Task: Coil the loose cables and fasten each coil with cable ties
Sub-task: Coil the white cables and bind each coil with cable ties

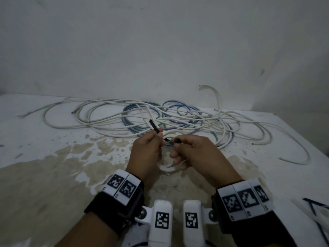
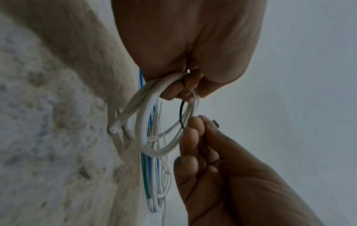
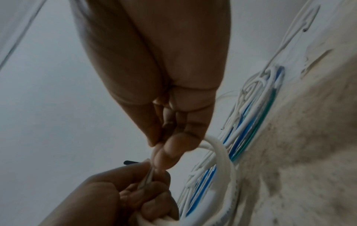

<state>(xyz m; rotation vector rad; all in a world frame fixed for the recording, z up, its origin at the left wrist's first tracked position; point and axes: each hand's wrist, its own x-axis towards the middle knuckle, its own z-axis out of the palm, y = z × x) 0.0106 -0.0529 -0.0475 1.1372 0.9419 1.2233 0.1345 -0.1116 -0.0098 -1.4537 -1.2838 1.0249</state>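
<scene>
A stained, patchy white table (image 1: 53,175) is standing against a bare grey wall (image 1: 160,41), under dim light. Just above its near-middle, a small white coil (image 2: 154,122) is hanging in the left hand (image 1: 145,154), whose fingers are curling round the bunched loops while its thumb and forefinger are pinching one end of a black cable tie (image 1: 154,128); that end is sticking up and away from the knuckles. The right hand (image 1: 195,152) is pinching the tie's other end, the blocky head, just beside the left fingertips, so the strap is arcing round part of the coil, as the left wrist view shows.

To do this well, the left hand probably should be keeping the loops squeezed flat together so none is slipping out of the strap. The tail wants feeding squarely into the head, ridged side inward, though which side is facing in is too dark to tell. The pull should be following the strap's line, snug rather than crushing the sheath.

Beyond the hands, a heap of loose cables (image 1: 169,118), white with some blue and green strands, is sprawling across the far table, touching nothing held. More ties (image 1: 315,209), black and pale, are lying at the right near edge.
</scene>
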